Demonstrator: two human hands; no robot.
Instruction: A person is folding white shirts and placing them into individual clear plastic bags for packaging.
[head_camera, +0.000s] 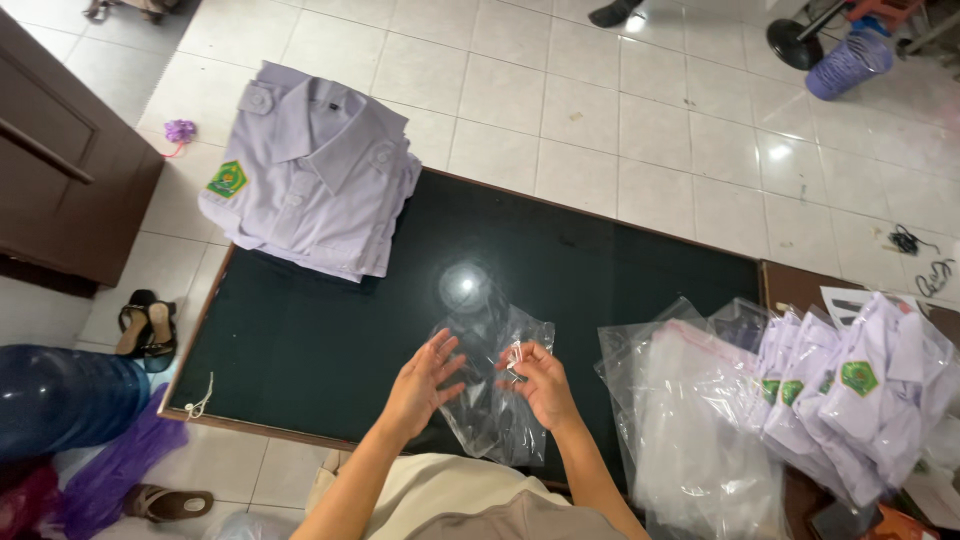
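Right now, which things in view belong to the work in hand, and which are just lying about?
In hand: clear plastic bag between left hand and right hand; folded lilac shirts; stack of empty clear bags; bagged lilac shirts.

Lying about: black sandals; purple bin; blue water jug.

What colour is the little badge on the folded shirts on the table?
The badge on the folded shirts is green with yellow, best seen in the head view.
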